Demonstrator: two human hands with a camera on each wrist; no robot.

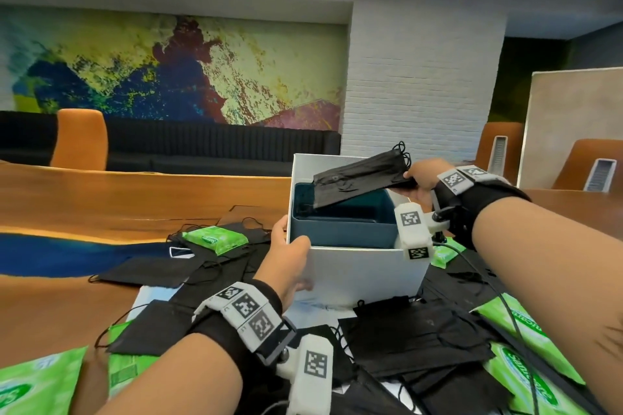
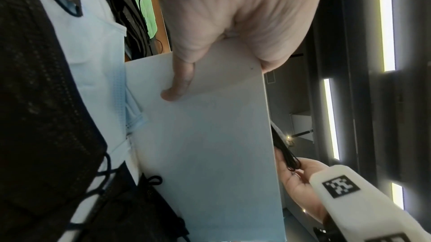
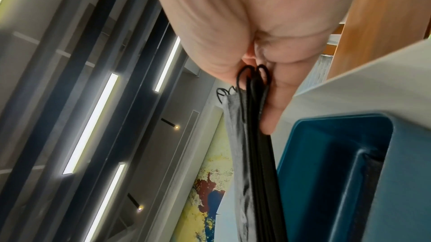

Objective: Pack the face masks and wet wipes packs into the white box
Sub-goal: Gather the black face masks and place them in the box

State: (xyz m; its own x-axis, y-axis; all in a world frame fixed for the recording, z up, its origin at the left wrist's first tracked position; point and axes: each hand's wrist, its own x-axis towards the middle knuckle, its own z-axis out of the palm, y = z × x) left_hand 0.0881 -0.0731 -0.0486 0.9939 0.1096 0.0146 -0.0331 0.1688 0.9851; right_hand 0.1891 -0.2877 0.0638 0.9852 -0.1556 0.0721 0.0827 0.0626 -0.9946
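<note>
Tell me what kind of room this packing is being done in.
Probably an office meeting room or lounge: a long wooden table with orange chairs round it, a dark sofa along the wall, and a large abstract mural above that.

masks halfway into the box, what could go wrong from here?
1. The right hand pinches the stack of black masks by one end only; the far end droops toward the blue insert, so the stack could fan out or catch its rim.
2. Ear loops stick out at the grip and may snag fingers on release.
3. The left hand holds the white box at one corner, and it sits on loose masks, so it may shift.
</note>
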